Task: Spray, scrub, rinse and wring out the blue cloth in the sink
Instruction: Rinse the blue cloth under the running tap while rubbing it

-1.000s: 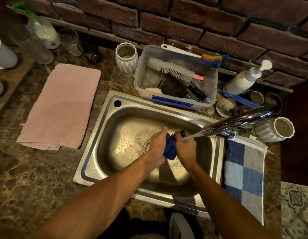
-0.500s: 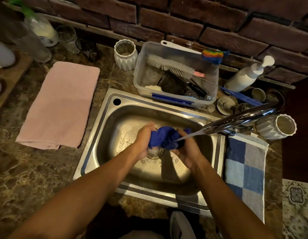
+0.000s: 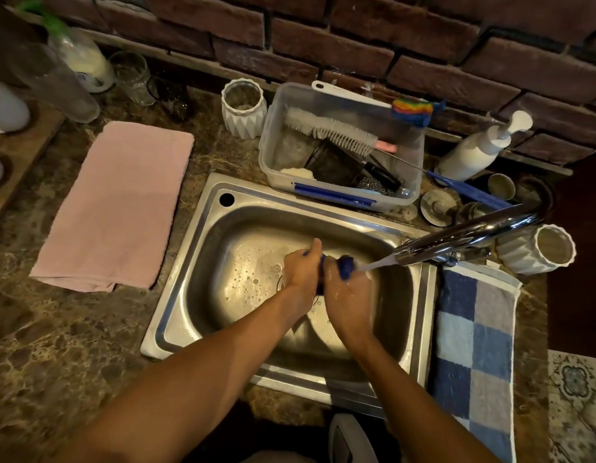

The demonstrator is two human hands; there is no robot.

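Both hands are over the middle of the stainless sink point(image 3: 189, 315), pressed close together. The left hand point(image 3: 301, 267) and the right hand point(image 3: 351, 295) have their fingers curled tight round one blue cloth point(image 3: 346, 266), bunched between them, and most of it is hidden; only a blue knob shows on top and a dark strip between the palms. One chrome tap point(image 3: 463, 240) reaches in from the sink's right edge, and its stream of water point(image 3: 376, 264) strikes the cloth.

On the table: one pink towel point(image 3: 113, 208) lies flat at the sink's left, and one blue checked towel point(image 3: 473, 345) hangs off the front edge at the right. Two white ribbed pots, one point(image 3: 243, 110) behind the sink, one point(image 3: 537, 250) by the tap. One clear plastic tub point(image 3: 340, 145) sits at the sink's back edge holding one white bottle brush point(image 3: 330, 130); its other contents are dark and hard to make out. One white pump bottle point(image 3: 480, 147) leans at the back right. Bottles and glasses at the back left corner are blurred and cut off.
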